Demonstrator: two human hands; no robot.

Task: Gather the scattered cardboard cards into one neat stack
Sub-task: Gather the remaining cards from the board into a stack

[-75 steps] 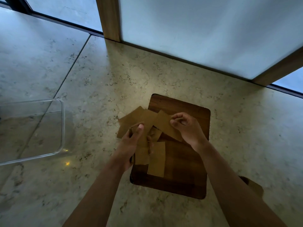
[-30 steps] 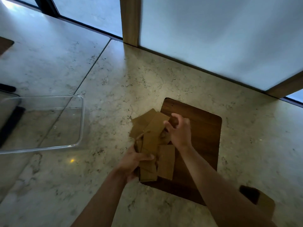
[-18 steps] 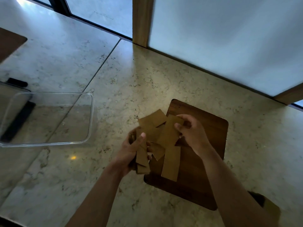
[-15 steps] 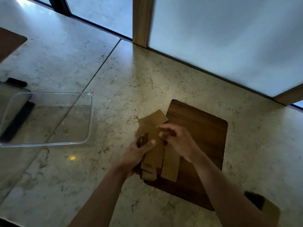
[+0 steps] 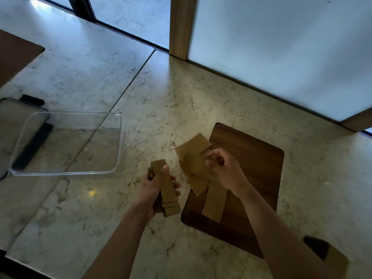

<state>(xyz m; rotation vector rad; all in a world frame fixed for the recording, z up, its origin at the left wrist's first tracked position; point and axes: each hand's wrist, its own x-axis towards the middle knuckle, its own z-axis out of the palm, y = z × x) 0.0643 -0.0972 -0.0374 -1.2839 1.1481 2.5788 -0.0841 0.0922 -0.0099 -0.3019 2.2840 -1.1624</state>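
My left hand (image 5: 156, 185) is shut on a stack of brown cardboard cards (image 5: 168, 195), held above the marble counter just left of the dark wooden board (image 5: 255, 178). My right hand (image 5: 223, 169) rests on a loose pile of overlapping cardboard cards (image 5: 192, 156) at the board's left edge, fingers curled and pinching at the top cards. One long card (image 5: 215, 202) lies flat on the board below that hand, partly under the wrist.
A clear plastic container (image 5: 66, 143) stands on the counter to the left. A dark flat object (image 5: 30, 148) lies behind it. A brown box corner (image 5: 330, 256) shows at the lower right. A frosted panel with a wooden post (image 5: 181, 27) bounds the far side.
My left hand has pulled its stack of cards away to the left, off the pile. My right hand has stayed on the loose pile at the board's edge.
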